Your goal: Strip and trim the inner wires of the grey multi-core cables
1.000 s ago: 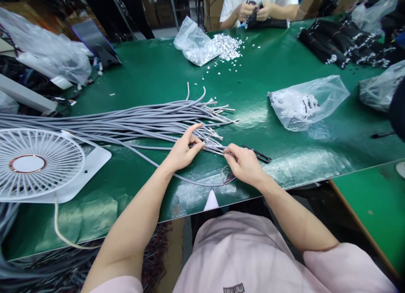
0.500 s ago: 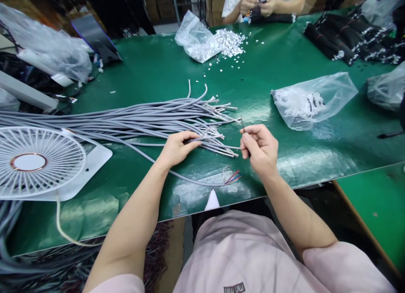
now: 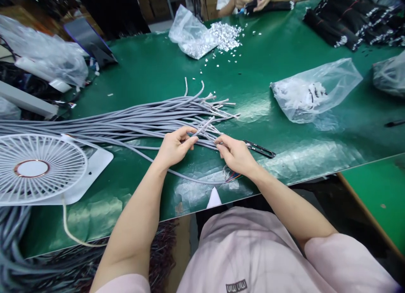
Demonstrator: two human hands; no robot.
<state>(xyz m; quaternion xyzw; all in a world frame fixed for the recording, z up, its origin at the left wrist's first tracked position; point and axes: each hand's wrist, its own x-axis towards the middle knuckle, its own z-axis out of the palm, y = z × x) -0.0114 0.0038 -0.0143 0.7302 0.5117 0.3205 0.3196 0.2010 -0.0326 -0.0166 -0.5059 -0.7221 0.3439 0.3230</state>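
Observation:
My left hand (image 3: 175, 149) is closed on a grey cable (image 3: 201, 130), whose pale stripped end tilts up and to the right. Just right of it, my right hand (image 3: 236, 153) pinches with thumb and forefinger at the stripped end of another cable in the bundle; the fingers partly cover it. Under and behind both hands runs the bundle of grey cables (image 3: 133, 118). A slim black tool like tweezers (image 3: 260, 149) lies beside my right hand; its left end is hidden. One separate cable (image 3: 196, 180) curves nearer me, its coloured wires partly behind my right wrist.
A white fan (image 3: 41, 168) stands at left. Toward the back are a plastic bag (image 3: 191, 33) with spilled white pieces (image 3: 226, 36) and a person's hands (image 3: 253, 0). Another plastic bag (image 3: 311, 92) lies right, black cable bundles (image 3: 344, 21) beyond. The table edge is close to me.
My right hand has moved left to the cable ends, and the black tool now lies beside it instead of upright in its fingers. The cable end in my left hand now points upward.

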